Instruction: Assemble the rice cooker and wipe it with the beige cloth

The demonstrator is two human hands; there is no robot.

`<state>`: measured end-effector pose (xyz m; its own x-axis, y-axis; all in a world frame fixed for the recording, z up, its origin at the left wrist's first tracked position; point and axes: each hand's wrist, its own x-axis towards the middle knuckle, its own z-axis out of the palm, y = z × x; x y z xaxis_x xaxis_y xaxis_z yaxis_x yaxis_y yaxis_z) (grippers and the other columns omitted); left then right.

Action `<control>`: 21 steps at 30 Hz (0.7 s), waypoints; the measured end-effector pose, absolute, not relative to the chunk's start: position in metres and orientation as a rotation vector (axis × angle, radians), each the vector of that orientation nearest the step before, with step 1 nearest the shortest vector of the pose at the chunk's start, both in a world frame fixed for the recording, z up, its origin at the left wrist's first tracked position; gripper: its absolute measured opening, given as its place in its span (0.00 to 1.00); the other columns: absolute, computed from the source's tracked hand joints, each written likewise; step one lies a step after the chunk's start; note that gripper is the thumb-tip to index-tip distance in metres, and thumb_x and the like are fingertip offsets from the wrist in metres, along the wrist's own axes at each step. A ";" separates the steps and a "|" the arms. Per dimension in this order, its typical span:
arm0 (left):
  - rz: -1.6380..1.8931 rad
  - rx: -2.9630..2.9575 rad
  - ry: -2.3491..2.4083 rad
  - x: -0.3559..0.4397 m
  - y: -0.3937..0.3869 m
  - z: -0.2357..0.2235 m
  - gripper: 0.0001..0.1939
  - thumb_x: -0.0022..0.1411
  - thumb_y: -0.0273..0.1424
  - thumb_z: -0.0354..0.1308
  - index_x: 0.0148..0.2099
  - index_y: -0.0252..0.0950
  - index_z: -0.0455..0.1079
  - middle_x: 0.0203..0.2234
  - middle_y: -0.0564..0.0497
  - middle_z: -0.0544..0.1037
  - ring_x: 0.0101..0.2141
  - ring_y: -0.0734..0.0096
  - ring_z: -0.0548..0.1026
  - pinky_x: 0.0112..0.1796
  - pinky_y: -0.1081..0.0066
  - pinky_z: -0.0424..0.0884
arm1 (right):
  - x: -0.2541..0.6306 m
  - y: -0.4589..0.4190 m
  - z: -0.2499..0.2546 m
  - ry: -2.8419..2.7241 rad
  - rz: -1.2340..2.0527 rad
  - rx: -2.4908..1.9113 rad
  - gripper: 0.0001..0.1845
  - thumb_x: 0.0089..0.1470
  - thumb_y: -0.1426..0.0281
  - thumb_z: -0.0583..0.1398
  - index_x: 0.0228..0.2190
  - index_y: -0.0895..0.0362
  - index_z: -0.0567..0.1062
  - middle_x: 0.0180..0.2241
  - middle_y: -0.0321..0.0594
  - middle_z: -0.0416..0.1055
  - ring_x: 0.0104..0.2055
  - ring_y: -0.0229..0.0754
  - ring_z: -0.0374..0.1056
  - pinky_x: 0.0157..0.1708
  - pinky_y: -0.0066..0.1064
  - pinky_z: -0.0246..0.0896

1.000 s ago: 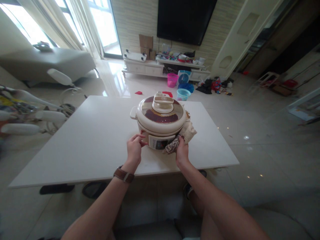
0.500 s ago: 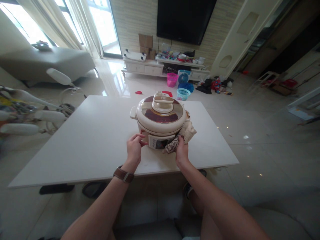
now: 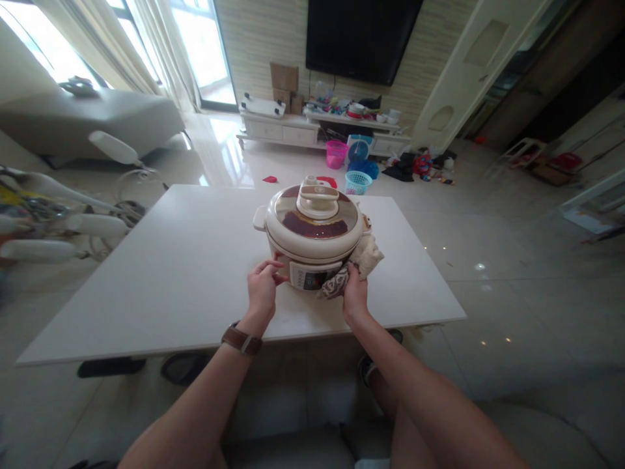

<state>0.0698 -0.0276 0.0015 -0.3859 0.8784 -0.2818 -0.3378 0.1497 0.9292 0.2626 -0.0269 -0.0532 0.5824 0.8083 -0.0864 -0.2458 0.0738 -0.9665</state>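
Observation:
A cream electric cooker [image 3: 317, 247] stands upright on the white table [image 3: 205, 260], its brown-tinted glass lid [image 3: 288, 225] closed under a thick handle [image 3: 318, 195]. A dark display panel [image 3: 312, 279] faces me. My left hand [image 3: 262, 286] has its fingers bent against the lower left side of the cooker, and a brown watch circles that wrist. Pressed to the cooker's front right, a beige and brown patterned cloth [image 3: 366, 256] is bunched in my right hand [image 3: 355, 292]. Part of the cloth covers the panel's right end.
Beyond the table, a pink basket [image 3: 336, 154] and a light blue basket [image 3: 358, 183] stand on the tiled floor. A cluttered low cabinet [image 3: 283, 132] runs beneath the television [image 3: 361, 39]. White lamp arms [image 3: 97, 225] are close to the table's left side.
Both hands and the cooker keep nearly the same places. The cloth in my right hand has shifted very slightly at the panel's edge.

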 end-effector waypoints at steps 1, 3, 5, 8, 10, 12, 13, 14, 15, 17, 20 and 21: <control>1.471 0.570 1.375 0.070 -0.028 0.002 0.07 0.42 0.31 0.58 0.25 0.35 0.73 0.40 0.45 0.83 0.21 0.79 0.70 0.29 0.69 0.74 | 0.261 -0.028 -0.050 -0.538 0.858 -1.281 0.26 0.55 0.52 0.64 0.49 0.55 0.79 0.53 0.43 0.81 0.59 0.51 0.73 0.62 0.45 0.65; 1.471 0.561 1.378 0.070 -0.028 0.002 0.07 0.41 0.31 0.58 0.25 0.35 0.73 0.38 0.45 0.83 0.21 0.79 0.70 0.29 0.69 0.74 | 0.260 -0.029 -0.046 -0.526 0.858 -1.302 0.27 0.54 0.52 0.64 0.50 0.55 0.79 0.52 0.43 0.81 0.59 0.51 0.73 0.63 0.45 0.65; 1.472 0.556 1.381 0.071 -0.028 0.002 0.06 0.41 0.31 0.58 0.25 0.35 0.73 0.37 0.46 0.83 0.21 0.78 0.70 0.29 0.69 0.74 | 0.258 -0.030 -0.044 -0.535 0.851 -1.312 0.27 0.54 0.51 0.63 0.49 0.55 0.79 0.52 0.43 0.82 0.58 0.52 0.74 0.63 0.45 0.65; 1.475 0.559 1.381 0.071 -0.027 0.001 0.07 0.41 0.32 0.58 0.25 0.35 0.73 0.38 0.45 0.83 0.21 0.79 0.70 0.29 0.70 0.73 | 0.259 -0.029 -0.044 -0.555 0.827 -1.325 0.26 0.54 0.51 0.63 0.47 0.55 0.79 0.51 0.43 0.82 0.58 0.52 0.74 0.63 0.45 0.64; 1.473 0.556 1.385 0.071 -0.027 0.001 0.07 0.41 0.32 0.58 0.25 0.34 0.73 0.39 0.45 0.83 0.20 0.79 0.70 0.28 0.70 0.73 | 0.261 -0.026 -0.046 -0.576 0.804 -1.332 0.25 0.54 0.52 0.63 0.47 0.55 0.79 0.52 0.43 0.81 0.59 0.51 0.73 0.64 0.45 0.63; 1.472 0.555 1.384 0.071 -0.027 0.001 0.08 0.41 0.32 0.58 0.25 0.34 0.73 0.39 0.45 0.83 0.20 0.79 0.70 0.28 0.70 0.73 | 0.264 -0.022 -0.050 -0.603 0.779 -1.338 0.25 0.54 0.53 0.62 0.48 0.55 0.79 0.54 0.44 0.80 0.60 0.51 0.72 0.65 0.45 0.61; 1.471 0.555 1.383 0.071 -0.028 0.002 0.08 0.41 0.32 0.58 0.25 0.34 0.73 0.39 0.45 0.83 0.20 0.79 0.70 0.29 0.70 0.73 | 0.266 -0.019 -0.052 -0.617 0.768 -1.342 0.26 0.54 0.53 0.62 0.49 0.55 0.79 0.55 0.44 0.80 0.61 0.51 0.71 0.66 0.44 0.61; 1.472 0.555 1.381 0.071 -0.028 0.002 0.08 0.41 0.32 0.58 0.25 0.34 0.73 0.39 0.45 0.83 0.20 0.79 0.70 0.29 0.70 0.73 | 0.268 -0.016 -0.056 -0.628 0.758 -1.348 0.27 0.54 0.54 0.62 0.51 0.55 0.79 0.56 0.45 0.79 0.62 0.51 0.70 0.66 0.45 0.60; 1.472 0.554 1.380 0.072 -0.028 0.002 0.08 0.40 0.32 0.58 0.25 0.34 0.73 0.40 0.45 0.83 0.20 0.79 0.70 0.29 0.70 0.73 | 0.270 -0.012 -0.059 -0.633 0.749 -1.364 0.29 0.54 0.54 0.62 0.53 0.56 0.78 0.57 0.46 0.79 0.63 0.51 0.70 0.67 0.45 0.60; 1.473 0.549 1.377 0.072 -0.028 0.003 0.08 0.40 0.33 0.58 0.25 0.34 0.73 0.41 0.45 0.84 0.20 0.80 0.70 0.29 0.70 0.73 | 0.273 -0.005 -0.068 -0.632 0.732 -1.419 0.30 0.55 0.55 0.61 0.55 0.57 0.77 0.58 0.48 0.77 0.64 0.52 0.69 0.68 0.47 0.59; 1.474 0.543 1.369 0.071 -0.028 0.004 0.08 0.40 0.33 0.58 0.25 0.34 0.73 0.42 0.45 0.84 0.19 0.80 0.70 0.28 0.70 0.73 | 0.275 0.004 -0.084 -0.626 0.696 -1.497 0.30 0.56 0.55 0.59 0.55 0.57 0.76 0.57 0.49 0.77 0.64 0.54 0.69 0.67 0.50 0.60; 1.473 0.542 1.370 0.071 -0.028 0.004 0.09 0.40 0.33 0.58 0.25 0.34 0.74 0.42 0.45 0.84 0.19 0.80 0.70 0.28 0.70 0.72 | 0.276 0.007 -0.089 -0.658 0.682 -1.478 0.30 0.56 0.55 0.58 0.55 0.57 0.76 0.57 0.50 0.76 0.63 0.55 0.69 0.67 0.52 0.61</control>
